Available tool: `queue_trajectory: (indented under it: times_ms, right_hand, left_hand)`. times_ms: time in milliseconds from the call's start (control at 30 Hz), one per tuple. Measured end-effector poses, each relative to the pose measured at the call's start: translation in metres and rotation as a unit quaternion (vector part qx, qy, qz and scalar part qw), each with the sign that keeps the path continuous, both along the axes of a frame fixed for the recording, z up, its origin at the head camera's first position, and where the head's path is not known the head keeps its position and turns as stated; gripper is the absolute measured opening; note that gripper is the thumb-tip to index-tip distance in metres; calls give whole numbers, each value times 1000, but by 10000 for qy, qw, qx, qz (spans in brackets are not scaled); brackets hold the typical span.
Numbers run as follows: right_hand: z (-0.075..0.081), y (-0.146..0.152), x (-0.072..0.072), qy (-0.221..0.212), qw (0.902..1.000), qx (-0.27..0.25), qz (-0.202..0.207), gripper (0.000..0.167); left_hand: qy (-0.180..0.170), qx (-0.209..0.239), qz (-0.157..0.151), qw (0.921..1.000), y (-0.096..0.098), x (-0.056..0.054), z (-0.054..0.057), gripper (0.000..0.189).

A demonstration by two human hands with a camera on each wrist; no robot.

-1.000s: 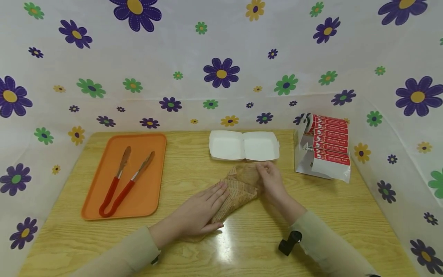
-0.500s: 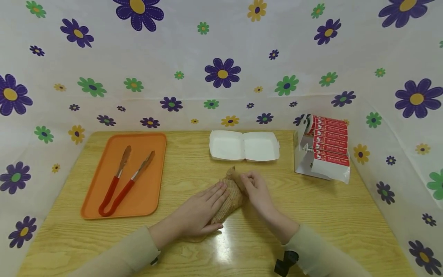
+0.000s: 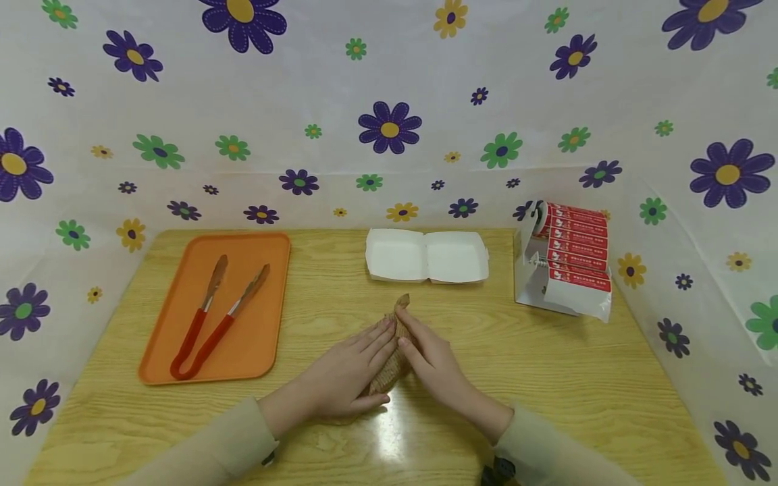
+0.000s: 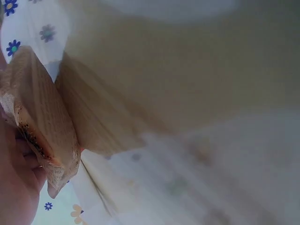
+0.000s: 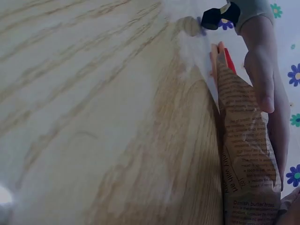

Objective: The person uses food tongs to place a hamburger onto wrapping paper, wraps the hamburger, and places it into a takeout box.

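A packet wrapped in brown newsprint-patterned paper (image 3: 392,368) lies near the middle of the table, between the two hands. My left hand (image 3: 343,374) presses along its left side with straight fingers, thumb apart at the near end. Against the right side rests my right hand (image 3: 440,368), fingers extended toward the packet's pointed far tip. In the left wrist view, the paper packet (image 4: 51,122) shows an orange-brown filling with dark specks (image 4: 32,140) along one edge. Printed words show on the paper (image 5: 248,154) in the right wrist view; the hands hide much of the packet.
Behind the hands stands an opened white paper box (image 3: 397,256). On the left, an orange tray (image 3: 243,358) bears red-handled tongs (image 3: 193,337). A dispenser with a red-and-white label roll (image 3: 577,253) stands at the back right. A flowered cloth (image 3: 328,88) encloses the wooden table (image 3: 547,378).
The right hand has moved left and toward the body, folding the paper's right flap over, then flattening against the packet, which looks narrower. The left hand has stayed in place.
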State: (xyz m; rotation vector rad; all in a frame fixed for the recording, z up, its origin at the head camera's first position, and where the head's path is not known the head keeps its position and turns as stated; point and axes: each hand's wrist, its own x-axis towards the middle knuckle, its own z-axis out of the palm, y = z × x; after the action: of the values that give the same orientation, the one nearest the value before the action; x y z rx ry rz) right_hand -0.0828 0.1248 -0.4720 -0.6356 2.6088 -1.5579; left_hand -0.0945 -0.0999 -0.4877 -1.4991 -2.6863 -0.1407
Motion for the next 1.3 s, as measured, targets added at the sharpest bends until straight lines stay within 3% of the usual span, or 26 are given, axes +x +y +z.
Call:
queue_trajectory:
  times_ms: [333, 433, 667, 833, 1000, 1200, 1300]
  right_hand:
    - [-7, -5, 5, 792, 9884, 1212, 467, 59]
    - [-9, -6, 7, 936, 9813, 1584, 557, 65]
    - [-12, -7, 10, 1237, 9553, 2553, 838, 81]
    - [-14, -9, 10, 1279, 9379, 3126, 793, 94]
    - [-8, -12, 10, 895, 9491, 2929, 738, 98]
    - [-3, -11, 7, 212, 9730, 2131, 861, 97]
    - [-1, -5, 4, 93, 9787, 1799, 989, 94]
  left_hand:
    - [-115, -12, 248, 9996, -12, 6, -5, 99]
    - [-327, 55, 395, 9987, -14, 7, -5, 101]
    - [-1091, 559, 488, 9913, -17, 5, -5, 95]
    - [-1164, 725, 397, 9898, -19, 4, -5, 94]
    - [-1086, 487, 255, 9926, -20, 1, -7, 99]
    - [-582, 207, 17, 9981, -23, -3, -7, 97]
    - [-499, 223, -4, 9985, -23, -3, -6, 98]
